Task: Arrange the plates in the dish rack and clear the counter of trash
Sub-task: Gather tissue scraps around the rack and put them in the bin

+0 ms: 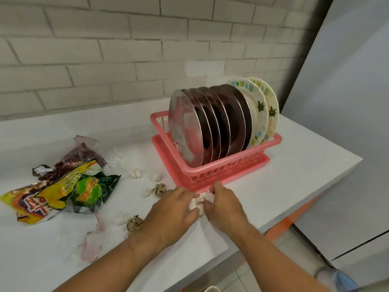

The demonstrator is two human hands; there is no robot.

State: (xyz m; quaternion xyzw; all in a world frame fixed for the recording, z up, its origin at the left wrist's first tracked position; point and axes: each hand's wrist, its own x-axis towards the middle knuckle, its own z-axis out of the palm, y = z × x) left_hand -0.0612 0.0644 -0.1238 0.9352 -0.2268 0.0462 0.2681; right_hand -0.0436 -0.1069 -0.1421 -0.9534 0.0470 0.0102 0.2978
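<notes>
Pink plastic dish rack point(221, 165) holds every plate on edge, thin steel plates point(185, 127) in front and two leaf-patterned plates point(260, 108) behind, so that step looks done and trash clearing is in hand. At the rack's near corner the left hand point(174, 209) and right hand point(224, 204) curl their fingers around soft white paper wads point(199, 202) held between them. Next, likely, comes lifting the clump away, then gathering the crinkly foil snack wrappers point(63, 194), filmy clear bags point(90, 247) and brown paper balls point(134, 223) off the smooth white counter point(294, 165).
</notes>
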